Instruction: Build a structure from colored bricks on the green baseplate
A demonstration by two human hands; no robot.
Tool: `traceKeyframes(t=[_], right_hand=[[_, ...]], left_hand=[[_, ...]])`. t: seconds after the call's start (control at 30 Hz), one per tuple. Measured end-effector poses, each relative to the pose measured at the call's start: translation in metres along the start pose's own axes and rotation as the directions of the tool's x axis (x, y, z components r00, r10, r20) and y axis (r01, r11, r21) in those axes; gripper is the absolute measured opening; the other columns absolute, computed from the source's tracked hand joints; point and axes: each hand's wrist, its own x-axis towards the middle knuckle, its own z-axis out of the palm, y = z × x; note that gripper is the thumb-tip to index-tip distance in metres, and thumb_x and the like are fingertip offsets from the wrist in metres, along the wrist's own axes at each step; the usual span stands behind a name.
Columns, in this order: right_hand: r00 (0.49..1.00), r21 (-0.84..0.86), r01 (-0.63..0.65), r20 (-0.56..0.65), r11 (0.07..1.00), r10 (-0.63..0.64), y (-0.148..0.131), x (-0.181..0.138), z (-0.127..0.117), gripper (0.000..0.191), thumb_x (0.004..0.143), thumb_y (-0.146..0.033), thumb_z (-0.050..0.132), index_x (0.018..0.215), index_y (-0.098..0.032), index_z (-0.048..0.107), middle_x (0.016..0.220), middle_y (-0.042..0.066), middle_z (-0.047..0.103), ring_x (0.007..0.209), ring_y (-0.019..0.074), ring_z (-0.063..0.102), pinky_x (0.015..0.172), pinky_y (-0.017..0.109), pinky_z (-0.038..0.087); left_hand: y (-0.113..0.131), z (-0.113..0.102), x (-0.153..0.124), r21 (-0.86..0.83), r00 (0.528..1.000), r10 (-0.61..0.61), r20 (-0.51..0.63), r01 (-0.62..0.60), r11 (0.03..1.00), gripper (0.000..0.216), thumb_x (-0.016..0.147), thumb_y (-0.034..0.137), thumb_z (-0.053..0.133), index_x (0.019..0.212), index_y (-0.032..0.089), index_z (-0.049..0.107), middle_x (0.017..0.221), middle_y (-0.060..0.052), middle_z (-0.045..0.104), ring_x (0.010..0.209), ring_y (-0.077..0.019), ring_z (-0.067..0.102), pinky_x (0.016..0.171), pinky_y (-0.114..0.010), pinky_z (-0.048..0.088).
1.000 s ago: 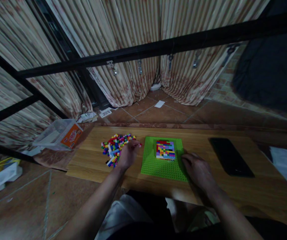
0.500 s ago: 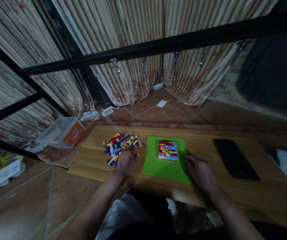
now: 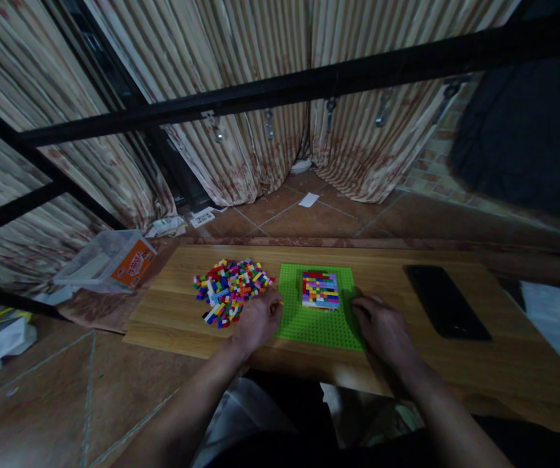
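Observation:
A green baseplate (image 3: 309, 322) lies on a low wooden board (image 3: 177, 312). A block of many-coloured small bricks (image 3: 320, 290) is built on its far half. Left of the plate lies a loose heap of coloured bricks (image 3: 228, 289). My left hand (image 3: 257, 320) rests at the plate's left edge, fingers curled in a pinch on a small yellowish piece that I can hardly make out. My right hand (image 3: 382, 328) lies on the plate's right edge, fingers bent, pressing on the plate.
A black phone (image 3: 445, 302) lies on the board to the right. A clear plastic box with an orange label (image 3: 108, 263) sits on the tiled floor at the left. Black metal bars (image 3: 280, 97) cross overhead; striped curtains (image 3: 240, 58) hang behind.
My left hand has drawn back from the brick heap and moved right to the baseplate's left edge, fingers now pinched. My right hand has stayed on the plate's right edge.

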Motion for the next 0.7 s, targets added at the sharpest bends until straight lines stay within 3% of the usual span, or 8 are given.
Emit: traceKeyframes(t=[0.23, 0.43, 0.7], right_hand=[[1.000, -0.001, -0.021, 0.020, 1.000, 0.021, -0.002, 0.001, -0.001, 0.024, 0.091, -0.023, 0.044, 0.095, -0.019, 0.067, 0.093, 0.007, 0.066, 0.083, 0.0211, 0.064, 0.077, 0.033, 0.049], [0.999, -0.020, -0.034, 0.029, 0.999, 0.034, -0.004, 0.002, -0.002, 0.022, 0.090, -0.021, 0.046, 0.094, -0.019, 0.067, 0.096, 0.008, 0.067, 0.082, 0.0203, 0.064, 0.076, 0.031, 0.049], [0.999, 0.009, -0.035, 0.019, 0.999, 0.035, -0.005, 0.001, -0.002, 0.023, 0.090, -0.021, 0.045, 0.094, -0.018, 0.068, 0.095, 0.008, 0.066, 0.082, 0.0199, 0.064, 0.076, 0.031, 0.049]], left_hand=[[0.026, 0.014, 0.005, -0.085, 0.998, 0.060, 0.013, -0.059, 0.995, 0.014, 0.083, 0.013, 0.051, 0.085, 0.020, 0.064, 0.074, 0.001, 0.067, 0.065, -0.0121, 0.061, 0.062, -0.022, 0.044], [0.035, 0.020, 0.014, -0.146, 0.994, 0.107, -0.026, -0.110, 0.983, 0.016, 0.085, 0.016, 0.053, 0.092, 0.022, 0.068, 0.088, 0.000, 0.071, 0.072, -0.0123, 0.063, 0.070, -0.024, 0.048], [0.039, 0.029, 0.023, -0.236, 0.999, 0.036, -0.039, -0.044, 0.971, 0.013, 0.081, 0.014, 0.062, 0.086, 0.022, 0.072, 0.086, 0.001, 0.070, 0.076, -0.0123, 0.063, 0.074, -0.024, 0.049]])
